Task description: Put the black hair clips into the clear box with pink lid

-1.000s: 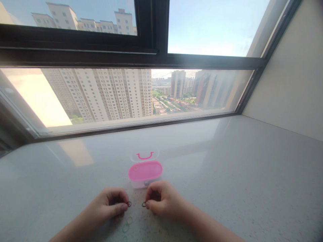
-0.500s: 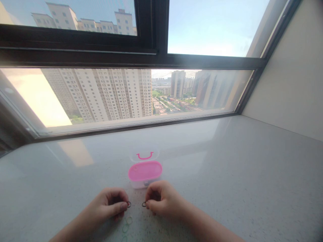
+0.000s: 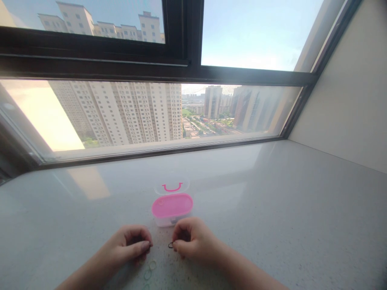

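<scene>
My left hand [image 3: 131, 243] is closed in a pinch on a small dark ring, of which only a dark sliver shows at the fingertips. Facing it, my right hand [image 3: 193, 239] pinches another small dark ring [image 3: 170, 245] between thumb and forefinger; its loop pokes out to the left. A gap separates the two hands, both low over the speckled surface. Below that gap lie small pale green rings [image 3: 148, 274] in a row. Just beyond my hands stands an oval box [image 3: 171, 205], pink on top with clear sides, partly covered by my right hand.
Behind the box lies a clear oval lid [image 3: 172, 187] with a pink handle. The pale speckled sill [image 3: 272, 209] runs to a dark-framed window [image 3: 121, 155], with tall buildings outside. A white wall [image 3: 347, 100] rises on the right.
The dark ring at my left fingertips stuck out as a loop before and is now mostly hidden by the fingers. Both hands otherwise hold nearly the same pose; the view has shifted slightly.
</scene>
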The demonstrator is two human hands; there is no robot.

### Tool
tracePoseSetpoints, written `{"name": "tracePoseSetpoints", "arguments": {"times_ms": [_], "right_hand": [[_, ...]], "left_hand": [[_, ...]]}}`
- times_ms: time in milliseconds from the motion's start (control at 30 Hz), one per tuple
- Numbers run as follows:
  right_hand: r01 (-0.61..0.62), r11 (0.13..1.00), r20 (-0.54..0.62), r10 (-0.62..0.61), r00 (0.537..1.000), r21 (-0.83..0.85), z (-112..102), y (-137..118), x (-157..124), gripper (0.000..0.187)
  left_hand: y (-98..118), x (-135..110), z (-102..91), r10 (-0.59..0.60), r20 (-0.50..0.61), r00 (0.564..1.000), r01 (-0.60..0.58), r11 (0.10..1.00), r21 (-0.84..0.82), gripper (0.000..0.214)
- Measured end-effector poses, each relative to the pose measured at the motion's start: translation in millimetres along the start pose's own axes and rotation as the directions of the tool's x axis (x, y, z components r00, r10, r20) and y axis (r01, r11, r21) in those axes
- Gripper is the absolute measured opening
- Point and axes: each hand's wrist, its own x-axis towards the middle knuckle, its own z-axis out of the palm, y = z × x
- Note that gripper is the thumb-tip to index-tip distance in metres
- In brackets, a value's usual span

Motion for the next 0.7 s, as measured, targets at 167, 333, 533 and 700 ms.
{"name": "tracePoseSetpoints", "arguments": {"times_ms": [167,333,533,700], "right_hand": [[0.015,1.0,-0.009,-0.015,1.0,-0.021,0.0,-1.7,-0.6,0.008],[-0.011,1.0,0.001,0.011,1.0,-0.018,0.4,-1.2,-0.8,0.008],[-0.004,0.999,-0.016,0.003,1.0,-0.052,0.1,-2.3,-1.1,0.007],[0.013,0.998,-0.023,-0.014,1.0,-0.061,0.4,-2.1,-1.0,0.006]], "left_hand": [[-0.8,-0.6,0.1,-0.003,-0.006,1.0,0.003,0.999,-0.033,0.037],[-2.6,0.9,-1.3,-0.004,-0.015,1.0,0.004,1.0,-0.025,0.037],[-3.8,0.8,-2.9,0.0,0.006,1.0,-0.001,0.999,0.05,0.034],[-2.4,-0.8,-3.4,-0.005,0.003,1.0,0.005,0.998,0.061,0.031]]}}
